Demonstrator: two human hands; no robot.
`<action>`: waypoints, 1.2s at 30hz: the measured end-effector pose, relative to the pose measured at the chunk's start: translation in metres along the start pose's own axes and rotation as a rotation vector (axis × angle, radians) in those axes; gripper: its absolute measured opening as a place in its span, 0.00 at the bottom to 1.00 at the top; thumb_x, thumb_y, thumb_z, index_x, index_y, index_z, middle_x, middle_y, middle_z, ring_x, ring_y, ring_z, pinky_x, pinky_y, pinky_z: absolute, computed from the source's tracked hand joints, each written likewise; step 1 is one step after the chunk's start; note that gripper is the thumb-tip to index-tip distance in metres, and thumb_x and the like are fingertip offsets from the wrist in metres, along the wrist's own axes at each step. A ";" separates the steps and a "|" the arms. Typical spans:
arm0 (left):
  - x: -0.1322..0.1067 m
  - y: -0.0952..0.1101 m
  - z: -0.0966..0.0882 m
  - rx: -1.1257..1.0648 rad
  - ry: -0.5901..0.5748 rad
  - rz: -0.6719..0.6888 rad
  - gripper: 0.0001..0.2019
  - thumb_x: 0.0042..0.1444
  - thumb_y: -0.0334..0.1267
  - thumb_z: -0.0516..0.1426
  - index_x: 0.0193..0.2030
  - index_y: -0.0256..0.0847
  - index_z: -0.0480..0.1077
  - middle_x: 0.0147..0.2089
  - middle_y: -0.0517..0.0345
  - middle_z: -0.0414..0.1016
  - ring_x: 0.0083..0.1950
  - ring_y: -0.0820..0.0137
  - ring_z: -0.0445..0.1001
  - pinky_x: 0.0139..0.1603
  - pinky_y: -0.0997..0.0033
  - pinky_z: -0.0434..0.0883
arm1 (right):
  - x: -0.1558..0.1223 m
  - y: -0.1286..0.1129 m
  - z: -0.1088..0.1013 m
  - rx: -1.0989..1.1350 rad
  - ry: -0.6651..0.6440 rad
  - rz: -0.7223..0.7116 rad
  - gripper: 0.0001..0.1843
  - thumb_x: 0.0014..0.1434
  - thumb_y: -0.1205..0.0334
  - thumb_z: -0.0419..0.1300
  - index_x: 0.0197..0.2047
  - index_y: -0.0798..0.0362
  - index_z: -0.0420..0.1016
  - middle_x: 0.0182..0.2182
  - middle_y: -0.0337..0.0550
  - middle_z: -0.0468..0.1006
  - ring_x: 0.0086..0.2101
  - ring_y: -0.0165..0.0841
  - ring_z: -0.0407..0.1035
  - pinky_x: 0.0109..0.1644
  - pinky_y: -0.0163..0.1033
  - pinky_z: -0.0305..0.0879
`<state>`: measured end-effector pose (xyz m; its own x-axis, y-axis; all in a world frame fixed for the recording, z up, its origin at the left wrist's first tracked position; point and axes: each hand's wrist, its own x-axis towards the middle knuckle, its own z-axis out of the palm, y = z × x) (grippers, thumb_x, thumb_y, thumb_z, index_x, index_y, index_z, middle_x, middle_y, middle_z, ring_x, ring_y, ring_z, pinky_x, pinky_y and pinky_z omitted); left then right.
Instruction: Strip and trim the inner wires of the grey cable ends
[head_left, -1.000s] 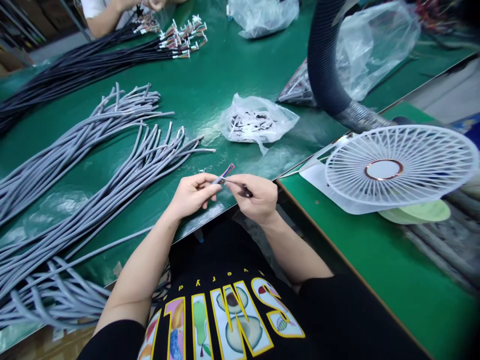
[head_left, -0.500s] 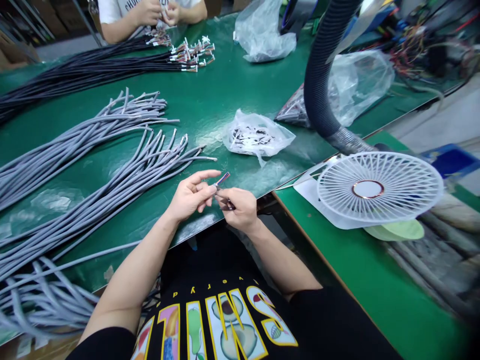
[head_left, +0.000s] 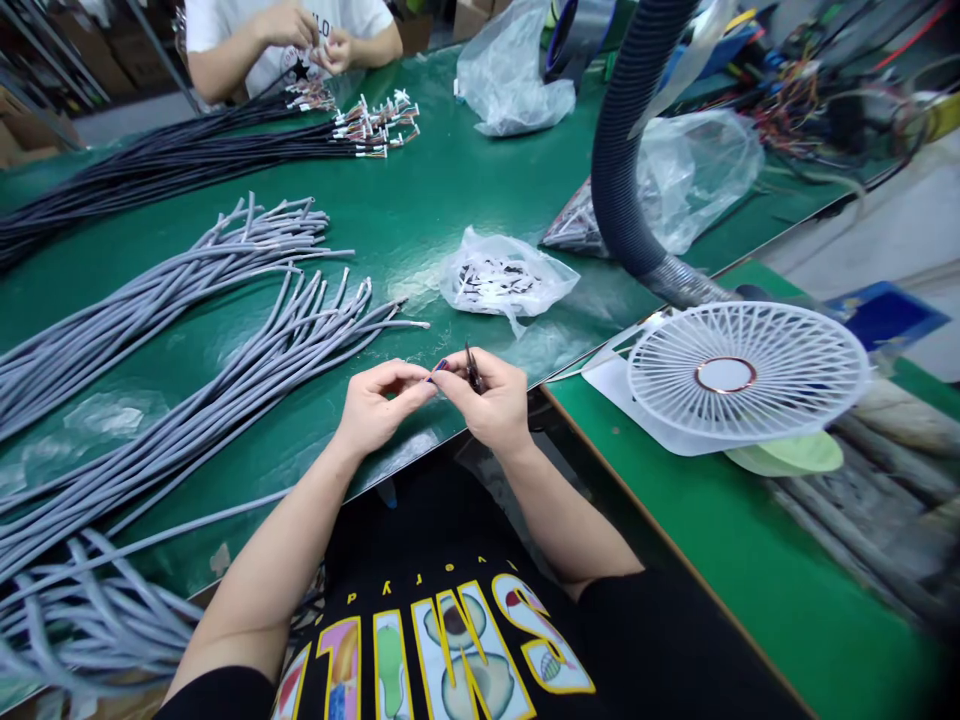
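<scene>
While the left hand pinches a cable end, the right hand grips tweezers just beside the fan.

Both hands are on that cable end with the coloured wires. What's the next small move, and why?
Probably bring the dark tweezers in the right hand onto one coloured wire. The left hand pinches the grey cable end, the wire tips just show between the hands, and the tweezers point away from them.

Head camera, looking down-forward, close over green table, edges perhaps distorted.
</scene>
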<state>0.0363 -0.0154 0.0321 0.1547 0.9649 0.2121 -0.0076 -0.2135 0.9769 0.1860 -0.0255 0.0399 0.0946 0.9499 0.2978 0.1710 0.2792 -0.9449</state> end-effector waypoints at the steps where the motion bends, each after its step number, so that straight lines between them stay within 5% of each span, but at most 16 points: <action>1: 0.000 0.000 0.000 0.044 0.009 0.054 0.07 0.47 0.41 0.66 0.29 0.39 0.79 0.25 0.58 0.73 0.26 0.75 0.68 0.28 0.75 0.66 | 0.001 -0.002 0.003 0.008 -0.003 -0.002 0.09 0.52 0.57 0.63 0.26 0.53 0.73 0.21 0.34 0.69 0.21 0.24 0.58 0.25 0.32 0.58; 5: 0.000 0.001 -0.002 0.143 0.050 0.193 0.04 0.49 0.37 0.65 0.31 0.39 0.78 0.27 0.58 0.73 0.28 0.75 0.68 0.30 0.75 0.66 | 0.003 -0.003 0.007 0.053 -0.037 0.020 0.08 0.51 0.58 0.61 0.26 0.53 0.71 0.21 0.35 0.70 0.21 0.24 0.59 0.25 0.32 0.59; 10: -0.003 0.000 -0.001 0.054 0.103 0.145 0.05 0.50 0.37 0.64 0.30 0.39 0.75 0.27 0.59 0.72 0.29 0.75 0.69 0.32 0.74 0.67 | 0.003 0.001 0.011 0.165 -0.080 0.045 0.08 0.53 0.57 0.60 0.27 0.53 0.71 0.23 0.36 0.73 0.24 0.27 0.66 0.29 0.34 0.64; 16: -0.003 -0.007 0.001 -0.200 0.131 0.051 0.05 0.49 0.35 0.65 0.30 0.38 0.73 0.29 0.62 0.70 0.30 0.76 0.70 0.33 0.76 0.68 | 0.001 0.009 0.024 0.373 -0.063 0.124 0.08 0.53 0.60 0.60 0.26 0.53 0.69 0.20 0.33 0.70 0.20 0.23 0.61 0.24 0.31 0.59; 21: 0.000 -0.009 0.003 -0.427 0.094 -0.071 0.09 0.47 0.36 0.67 0.31 0.38 0.71 0.33 0.62 0.69 0.27 0.79 0.69 0.26 0.79 0.68 | 0.004 0.009 0.031 0.615 -0.065 0.271 0.06 0.50 0.61 0.61 0.26 0.54 0.68 0.16 0.31 0.68 0.14 0.21 0.55 0.18 0.29 0.51; 25: 0.002 -0.007 0.005 -0.513 0.106 -0.103 0.13 0.45 0.39 0.68 0.31 0.38 0.69 0.33 0.62 0.68 0.26 0.79 0.69 0.23 0.80 0.67 | 0.007 0.005 0.034 0.745 -0.080 0.339 0.06 0.47 0.62 0.61 0.25 0.54 0.68 0.15 0.31 0.69 0.12 0.19 0.53 0.17 0.29 0.54; 30: 0.002 -0.004 0.005 -0.580 0.055 -0.123 0.13 0.46 0.38 0.67 0.33 0.40 0.67 0.33 0.63 0.66 0.26 0.79 0.69 0.24 0.80 0.67 | 0.008 0.004 0.035 0.787 -0.082 0.389 0.07 0.46 0.62 0.62 0.25 0.54 0.68 0.15 0.30 0.69 0.11 0.18 0.50 0.19 0.30 0.61; 36: 0.003 -0.004 -0.003 -0.471 -0.077 -0.082 0.12 0.44 0.38 0.67 0.30 0.38 0.69 0.33 0.61 0.65 0.31 0.76 0.69 0.28 0.78 0.68 | 0.008 0.005 0.031 0.735 -0.111 0.378 0.07 0.47 0.61 0.62 0.26 0.54 0.68 0.15 0.31 0.69 0.13 0.19 0.51 0.16 0.28 0.50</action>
<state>0.0340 -0.0107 0.0288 0.2460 0.9578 0.1489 -0.4358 -0.0279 0.8996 0.1568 -0.0124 0.0329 -0.0866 0.9956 -0.0358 -0.5400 -0.0771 -0.8381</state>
